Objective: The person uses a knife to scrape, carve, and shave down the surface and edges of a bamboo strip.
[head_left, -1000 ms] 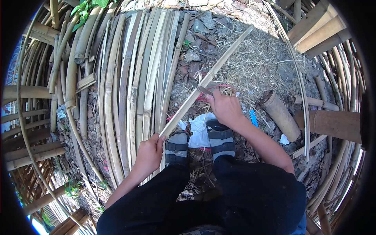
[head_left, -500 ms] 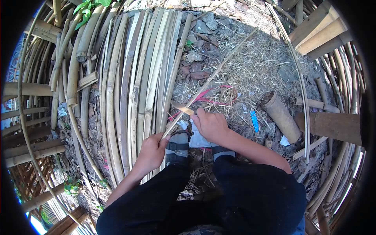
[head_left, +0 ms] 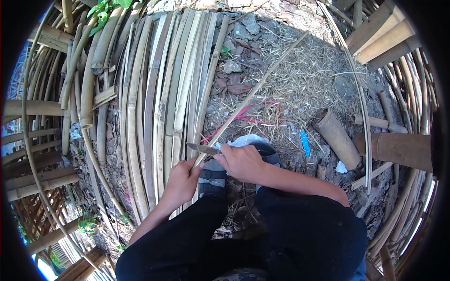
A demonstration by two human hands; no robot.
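Note:
A long thin bamboo strip point(head_left: 253, 92) slants from my left hand up toward the straw-covered ground. My left hand point(head_left: 182, 181) is closed around its near end, thumb along the strip. In my right hand point(head_left: 243, 161) is a knife point(head_left: 203, 149), gripped by a handle that the fingers mostly hide. Its blade points left and lies across the strip, a short way above my left hand. Both hands are just over my sandalled feet point(head_left: 213, 175).
Several split bamboo slats point(head_left: 159, 93) lie side by side on the left. Thin shavings point(head_left: 304, 75) cover the ground ahead. To the right are a cut bamboo tube point(head_left: 338, 143), a blue wrapper point(head_left: 305, 144) and a long leaning strip point(head_left: 358, 93). Pink ribbon point(head_left: 243, 112) lies beneath the held strip.
My right hand has moved the knife down the strip toward my left hand, and the blade looks darker now. One foot has shifted forward. My left hand stays in place.

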